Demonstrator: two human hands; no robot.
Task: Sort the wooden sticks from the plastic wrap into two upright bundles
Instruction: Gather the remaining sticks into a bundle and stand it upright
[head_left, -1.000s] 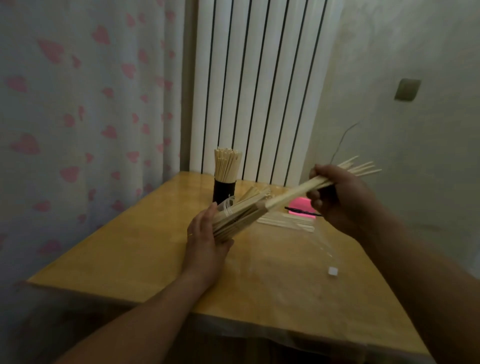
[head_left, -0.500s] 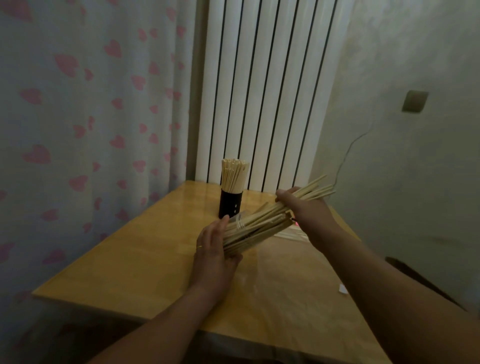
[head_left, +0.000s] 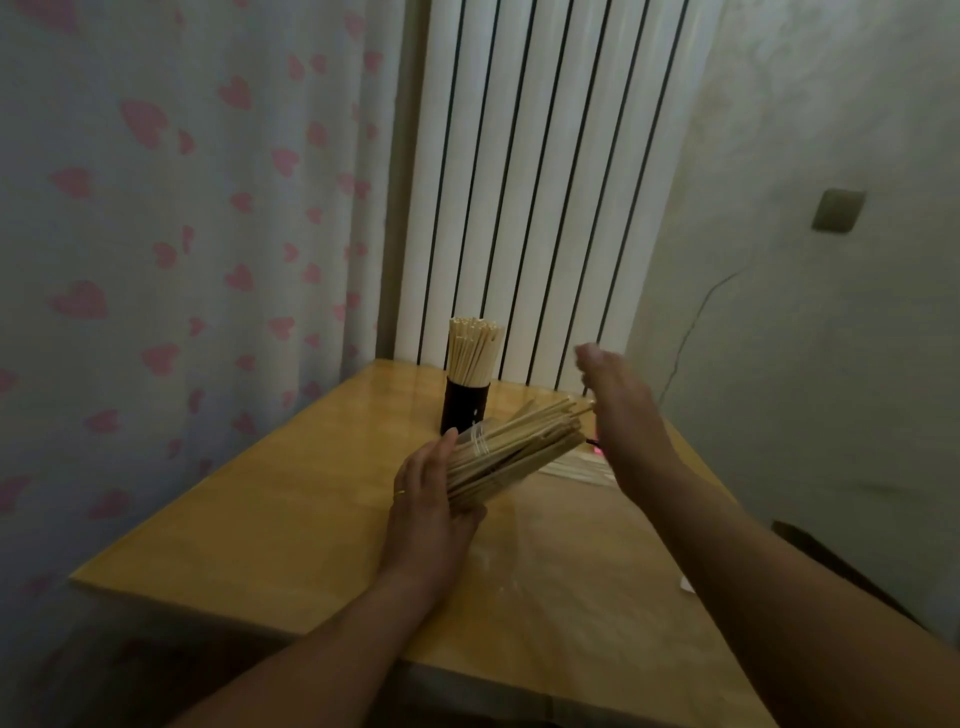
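One stick bundle (head_left: 474, 351) stands upright in a cup (head_left: 465, 410) — done. The left hand (head_left: 428, 501) grips a second, tilted bundle (head_left: 514, 452); the right hand (head_left: 621, 415) hovers released; spare sticks (head_left: 576, 470) wait on the bench (head_left: 234, 519).

No legible text anywhere (dim, blurred scene).

Wears a thin, gold-toned ring (head_left: 400, 492) on a finger of the left hand (head_left: 426, 512), at about 9 o'clock on that hand; too small to read any detail on the band. Shows both forearms bare up to the frame edge: left forearm (head_left: 322, 649) at 7 o'clock, right forearm (head_left: 779, 597) at 4 o'clock. Appears blurred at the right hand (head_left: 626, 415), toward 3 o'clock of centre, fingertips smeared.
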